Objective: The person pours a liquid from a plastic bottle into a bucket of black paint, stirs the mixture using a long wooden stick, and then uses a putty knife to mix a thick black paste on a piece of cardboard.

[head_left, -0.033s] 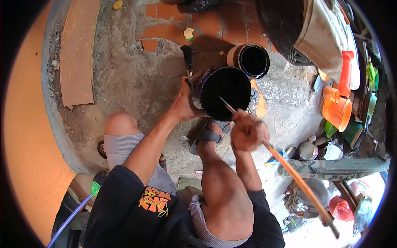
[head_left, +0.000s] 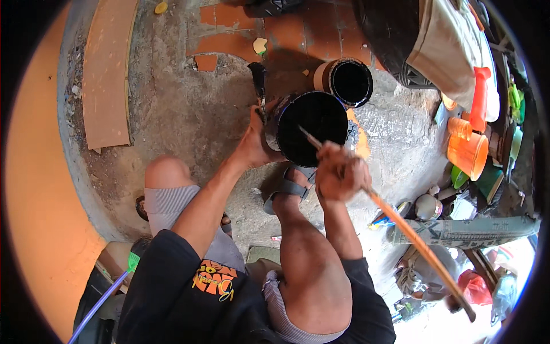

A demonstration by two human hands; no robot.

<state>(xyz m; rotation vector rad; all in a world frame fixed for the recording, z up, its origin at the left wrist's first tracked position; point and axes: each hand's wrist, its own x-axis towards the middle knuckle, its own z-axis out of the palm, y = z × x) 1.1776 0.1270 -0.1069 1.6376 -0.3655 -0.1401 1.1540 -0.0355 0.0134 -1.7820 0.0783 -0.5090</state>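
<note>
A large can of black paint (head_left: 312, 129) tilts toward me, and my left hand (head_left: 256, 146) grips its left side. Above my left thumb a paintbrush (head_left: 259, 83) with black bristles stands along the can; whether my hand holds it too, I cannot tell. My right hand (head_left: 342, 175) is closed round a long wooden stick (head_left: 409, 232). The stick's thin tip reaches into the large can; how deep it goes is hard to see against the black. Just beyond, a smaller can (head_left: 350, 83), also dark inside, touches or nearly touches the large one's rim.
My sandalled foot (head_left: 295, 186) is close below the large can. A long board (head_left: 109, 74) lies by the left wall. To the right are an orange dipper (head_left: 467, 152), a rolled mat (head_left: 475, 232) and clutter. A purple-handled broom (head_left: 100, 307) leans at lower left.
My right hand has shifted slightly left and down with the stick, and the stick's tip has moved up and left inside the can. My left hand and the can stay put.
</note>
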